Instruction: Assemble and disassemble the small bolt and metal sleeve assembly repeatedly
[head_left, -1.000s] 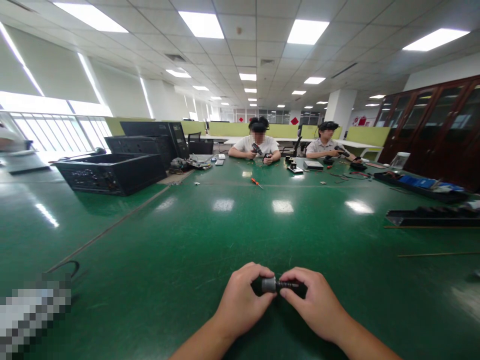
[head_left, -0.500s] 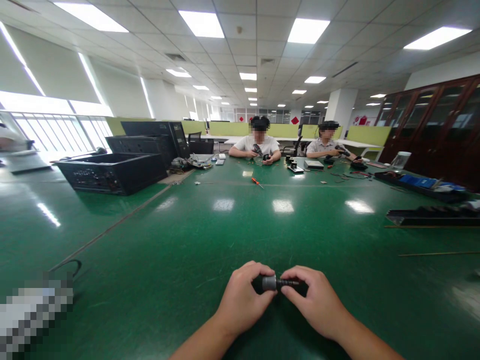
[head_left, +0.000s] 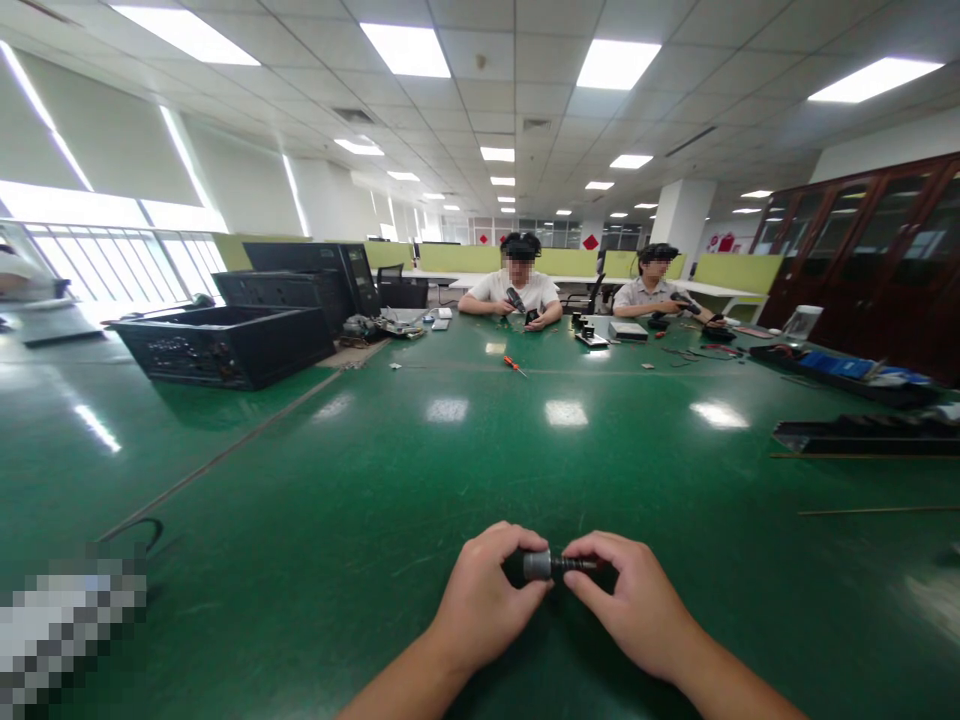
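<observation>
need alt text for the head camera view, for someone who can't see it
The left hand and right hand hold a small black-and-grey cylindrical part between them at a green table. An orange-handled screwdriver lies farther off; at the far side two people hold dark tools, with black computer cases to the left.

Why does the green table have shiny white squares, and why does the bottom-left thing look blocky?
Head view: the white patches look like ceiling lights mirrored in the glossy green table; also head view: coarse pixel squares cover the bottom-left object, hiding its details.
</observation>
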